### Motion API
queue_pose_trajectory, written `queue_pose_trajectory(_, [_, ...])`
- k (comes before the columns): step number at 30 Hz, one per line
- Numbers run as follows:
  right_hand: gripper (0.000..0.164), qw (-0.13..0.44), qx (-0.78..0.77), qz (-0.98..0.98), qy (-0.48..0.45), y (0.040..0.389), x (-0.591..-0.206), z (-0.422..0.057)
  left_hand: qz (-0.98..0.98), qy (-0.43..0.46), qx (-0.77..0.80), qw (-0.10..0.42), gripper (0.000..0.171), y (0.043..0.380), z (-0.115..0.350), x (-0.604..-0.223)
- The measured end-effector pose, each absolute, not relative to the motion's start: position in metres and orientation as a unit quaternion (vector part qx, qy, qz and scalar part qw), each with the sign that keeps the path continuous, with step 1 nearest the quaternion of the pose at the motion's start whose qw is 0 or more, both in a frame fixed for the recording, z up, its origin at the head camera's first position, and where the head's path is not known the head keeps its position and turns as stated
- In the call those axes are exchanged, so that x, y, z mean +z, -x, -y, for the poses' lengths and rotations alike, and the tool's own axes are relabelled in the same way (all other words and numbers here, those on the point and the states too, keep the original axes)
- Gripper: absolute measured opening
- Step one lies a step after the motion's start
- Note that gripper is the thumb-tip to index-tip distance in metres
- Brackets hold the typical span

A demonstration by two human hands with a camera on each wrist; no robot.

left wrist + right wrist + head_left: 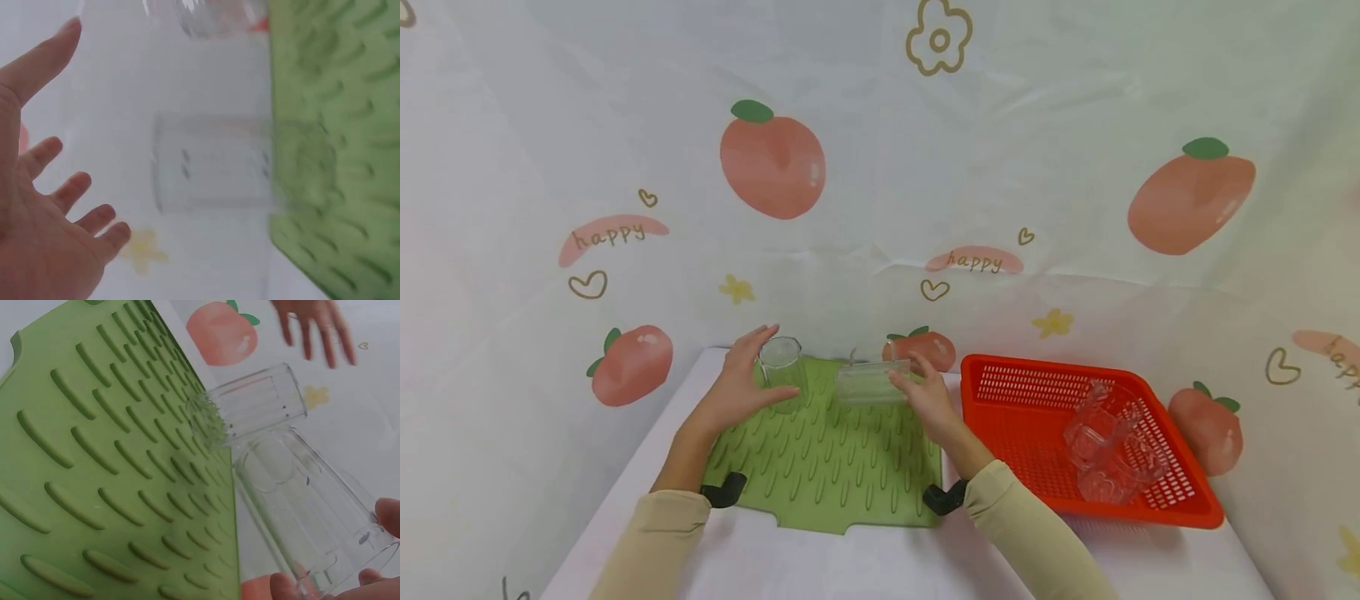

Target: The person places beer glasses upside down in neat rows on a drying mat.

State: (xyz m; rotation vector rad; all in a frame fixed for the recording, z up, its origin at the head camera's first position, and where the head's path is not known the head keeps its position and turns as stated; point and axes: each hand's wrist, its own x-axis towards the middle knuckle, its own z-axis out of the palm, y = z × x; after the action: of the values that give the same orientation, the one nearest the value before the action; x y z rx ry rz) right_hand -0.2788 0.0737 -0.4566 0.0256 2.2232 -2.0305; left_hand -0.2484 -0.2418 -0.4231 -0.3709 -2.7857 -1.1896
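Note:
An upright clear plastic or glass cup point(785, 379) stands at the back left of a green ridged mat point(827, 467). Beside it, my left hand point(741, 383) has its fingers spread and apart from the cup, as the left wrist view shows. My right hand point(932, 400) grips a second clear cup point(871, 383) by one end and holds it sideways over the mat's back part. Thin curved clear pieces, perhaps its handle, show above that cup. In the right wrist view, fingertips point(389, 515) touch the near end of the held cup point(312, 512).
To the right of the mat stands a red perforated basket point(1000, 450) with several clear cups point(1112, 450) at its right side. A white cloth backdrop point(865, 167) printed with fruit rises behind the white table point(880, 567).

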Motion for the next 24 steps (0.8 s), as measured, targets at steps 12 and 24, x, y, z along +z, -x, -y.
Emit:
queue_pose_trajectory(12, [0.060, 0.063, -0.676, -0.734, -0.008, 0.279, -0.459, -0.076, 0.881, 0.199, -0.427, 0.039, 0.091, 0.247, 0.175, -0.431])
queue_pose_trajectory(24, [0.057, 0.066, -0.697, -0.714, 0.002, 0.279, -0.462, -0.076, 0.861, 0.176, -0.475, 0.029, 0.091, 0.257, 0.149, -0.472])
